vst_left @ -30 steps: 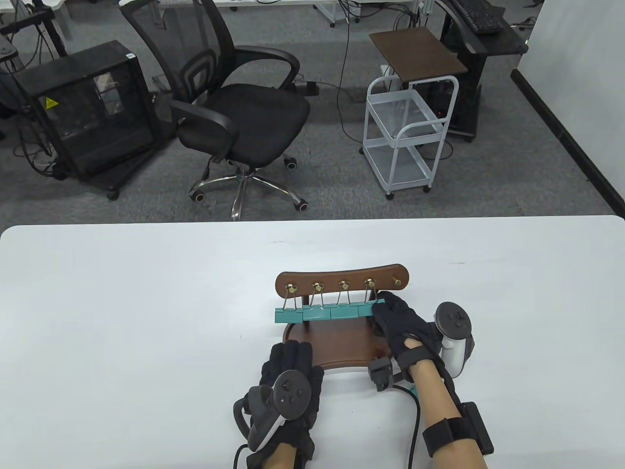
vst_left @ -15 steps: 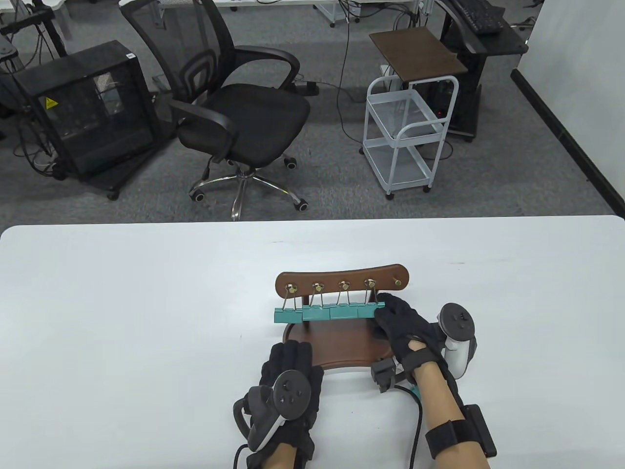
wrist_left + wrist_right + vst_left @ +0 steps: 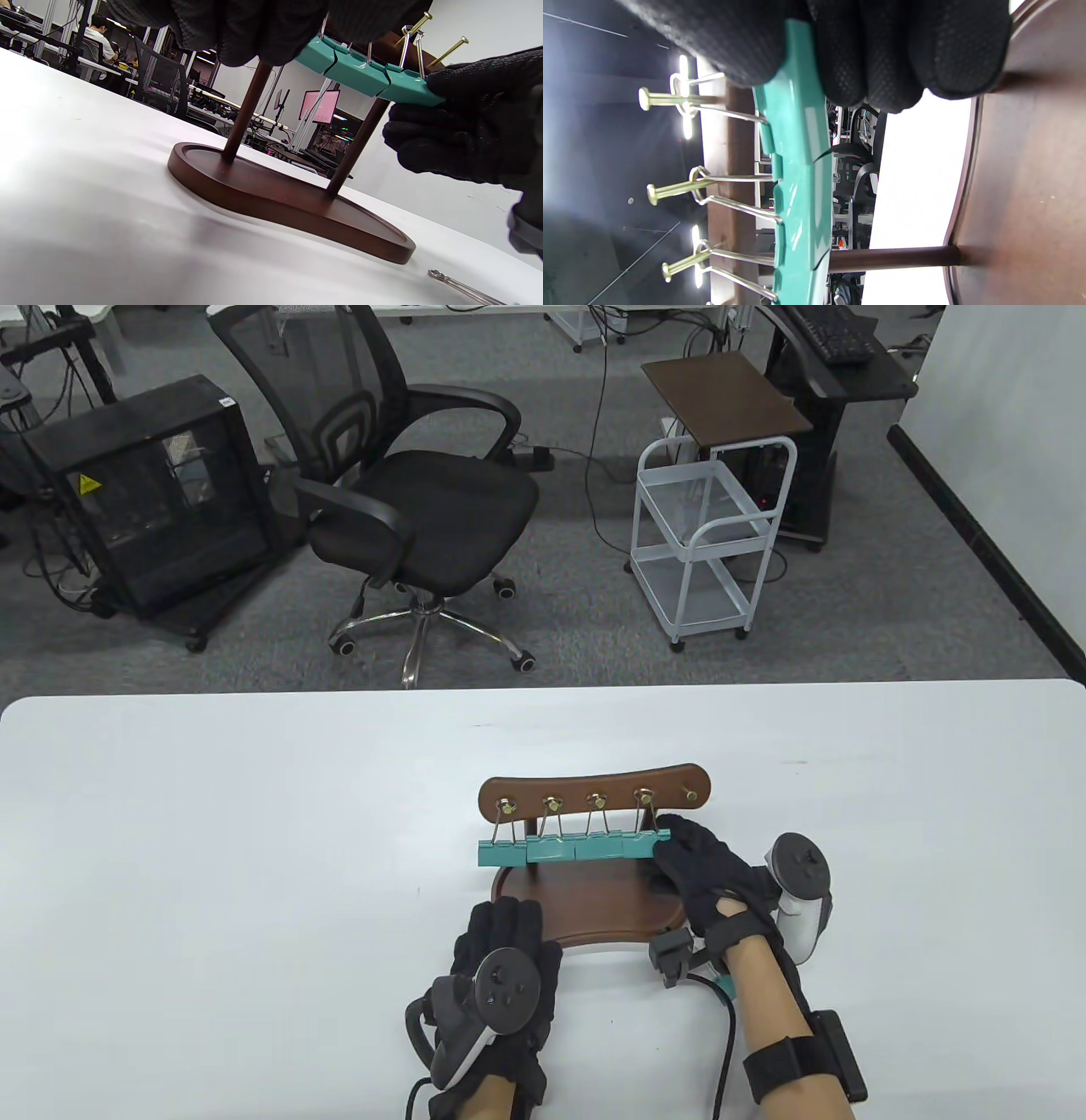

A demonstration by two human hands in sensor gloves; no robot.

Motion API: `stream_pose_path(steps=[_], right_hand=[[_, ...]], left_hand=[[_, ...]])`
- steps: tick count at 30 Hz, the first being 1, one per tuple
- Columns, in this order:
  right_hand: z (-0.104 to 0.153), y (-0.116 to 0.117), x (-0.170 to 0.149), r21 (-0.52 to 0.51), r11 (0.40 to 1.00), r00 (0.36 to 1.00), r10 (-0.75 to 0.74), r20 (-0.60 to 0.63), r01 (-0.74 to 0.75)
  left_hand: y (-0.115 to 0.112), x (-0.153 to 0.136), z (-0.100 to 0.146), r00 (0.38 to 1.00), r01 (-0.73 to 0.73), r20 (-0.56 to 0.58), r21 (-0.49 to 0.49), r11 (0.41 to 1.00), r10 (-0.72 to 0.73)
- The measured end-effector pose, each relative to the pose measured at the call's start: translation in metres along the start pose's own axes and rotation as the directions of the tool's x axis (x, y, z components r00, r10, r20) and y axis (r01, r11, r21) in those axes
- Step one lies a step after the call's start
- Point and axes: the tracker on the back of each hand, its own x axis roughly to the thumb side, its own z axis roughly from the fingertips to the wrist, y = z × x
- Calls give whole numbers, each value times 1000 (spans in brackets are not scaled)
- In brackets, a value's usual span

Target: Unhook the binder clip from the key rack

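Pinching the rightmost teal binder clip (image 3: 642,843) between thumb and fingers, the black-gloved right hand (image 3: 704,869) holds its body while its wire loop hangs on a brass peg of the dark wooden key rack (image 3: 594,791); three more teal binder clips (image 3: 551,848) hang touching in a row to its left, and the peg at the far right is bare; the black-gloved left hand (image 3: 501,967) rests palm-down on the white table (image 3: 212,857), fingers together, fingertips at the near rim of the rack's oval wooden base (image 3: 288,199).
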Motion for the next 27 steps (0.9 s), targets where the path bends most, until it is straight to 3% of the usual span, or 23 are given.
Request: stream_pose_path(steps=[27], right_hand=[[6, -8, 2, 40, 998, 999, -43, 19, 42]], left_hand=[[0, 0, 0, 1000, 1, -4, -1, 1000, -1]])
